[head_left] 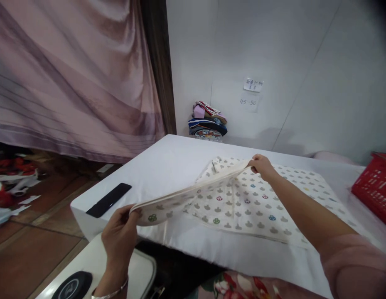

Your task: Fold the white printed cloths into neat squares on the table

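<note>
A cream cloth garment (242,199) with grey, green, blue and red printed motifs lies spread over the white table. Its hemmed edge is lifted and stretched between my two hands. My left hand (122,226) pinches one end of that edge above the table's front left side. The other end is gripped by my right hand (259,164), farther back near the middle of the table. Between the hands the edge hangs slightly taut, and the rest of the garment stays flat to the right, partly hidden by my right forearm.
A black phone (109,200) lies on the white table (168,160), left of the garment. Folded clothes (208,120) are stacked behind it by the wall. At right stands a red basket (375,187). A white machine surface (139,270) with a black round part (72,285) is near me. A pink curtain (87,74) hangs left.
</note>
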`<state>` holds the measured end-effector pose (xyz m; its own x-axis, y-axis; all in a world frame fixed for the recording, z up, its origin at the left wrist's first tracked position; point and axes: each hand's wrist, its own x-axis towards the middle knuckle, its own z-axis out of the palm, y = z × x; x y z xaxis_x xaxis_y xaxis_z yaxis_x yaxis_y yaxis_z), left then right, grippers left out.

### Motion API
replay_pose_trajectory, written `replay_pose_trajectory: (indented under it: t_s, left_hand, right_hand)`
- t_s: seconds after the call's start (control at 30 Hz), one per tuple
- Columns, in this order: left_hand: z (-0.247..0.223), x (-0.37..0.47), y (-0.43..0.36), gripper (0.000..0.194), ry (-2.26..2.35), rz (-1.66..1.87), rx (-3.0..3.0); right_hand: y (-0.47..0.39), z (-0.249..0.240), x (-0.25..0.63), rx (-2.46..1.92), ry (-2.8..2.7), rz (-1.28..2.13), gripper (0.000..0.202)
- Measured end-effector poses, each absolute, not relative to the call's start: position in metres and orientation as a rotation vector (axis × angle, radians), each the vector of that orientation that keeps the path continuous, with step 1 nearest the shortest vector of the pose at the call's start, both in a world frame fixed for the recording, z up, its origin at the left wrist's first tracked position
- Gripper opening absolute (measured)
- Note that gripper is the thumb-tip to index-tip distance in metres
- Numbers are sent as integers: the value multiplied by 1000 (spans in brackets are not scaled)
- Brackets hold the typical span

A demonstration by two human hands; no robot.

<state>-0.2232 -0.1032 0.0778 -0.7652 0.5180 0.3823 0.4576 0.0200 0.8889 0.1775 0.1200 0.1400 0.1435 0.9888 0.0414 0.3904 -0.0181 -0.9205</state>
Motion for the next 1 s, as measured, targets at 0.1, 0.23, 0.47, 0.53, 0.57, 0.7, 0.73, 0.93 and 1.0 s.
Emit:
replay_pose_trajectory:
  t_s: [0.1,0.23,0.47,0.53,0.57,0.7,0.73,0.93,1.0]
  left_hand:
    - [81,-240,-93,34,2201,1931,1027]
    - [82,-264,-78,34,2261,1966,929]
    - [75,-291,-57,37,2280,1983,776]
    - [70,-298,-52,37,2278,1983,744]
    - [68,-301,-49,36,2275,1988,729]
    - [57,-314,-35,38,2200,2058,663]
    - [55,-317,-30,38,2177,2087,635]
    - [48,-328,5,39,2196,2176,547]
    - [45,-329,19,37,2204,2204,537]
  right_hand:
    - [130,159,166,-1412,-1295,1137,28]
    - [140,187,149,-1293,-1431,1509,35]
    - [166,213,115,-1123,-1574,1753,36]
    - [175,216,104,-1090,-1595,1793,35]
    - [179,218,99,-1071,-1600,1806,35]
    - [200,229,77,-1051,-1631,1780,32]
    - [208,233,71,-1071,-1655,1744,31]
    - [269,243,19,-1513,-1962,903,27]
    - [290,242,-5,-1468,-1922,800,28]
